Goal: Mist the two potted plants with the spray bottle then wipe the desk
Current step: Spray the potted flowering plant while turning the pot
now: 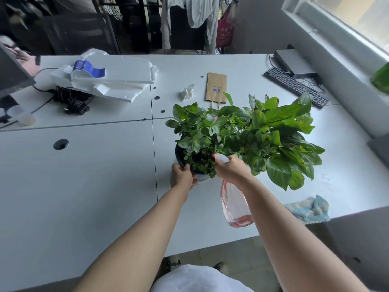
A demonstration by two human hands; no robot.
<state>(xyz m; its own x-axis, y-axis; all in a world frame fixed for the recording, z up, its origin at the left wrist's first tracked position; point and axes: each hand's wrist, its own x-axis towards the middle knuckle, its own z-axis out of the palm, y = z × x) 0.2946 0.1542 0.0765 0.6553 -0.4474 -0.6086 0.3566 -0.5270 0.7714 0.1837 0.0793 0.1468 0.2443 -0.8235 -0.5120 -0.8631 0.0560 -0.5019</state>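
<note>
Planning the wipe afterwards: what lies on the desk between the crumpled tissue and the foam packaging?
In the head view, only a small dark disc lies on the white desk between the crumpled tissue and the foam packaging.

small plant (197, 131) left of big plant (280, 135), cloth (309, 209) front-right

The 2 potted plants (242, 140) crowd the surface (94, 175) centre-right; a cloth (309, 209) lies near the right edge. Left of the pots, the white surface lies bare and passable.
</note>
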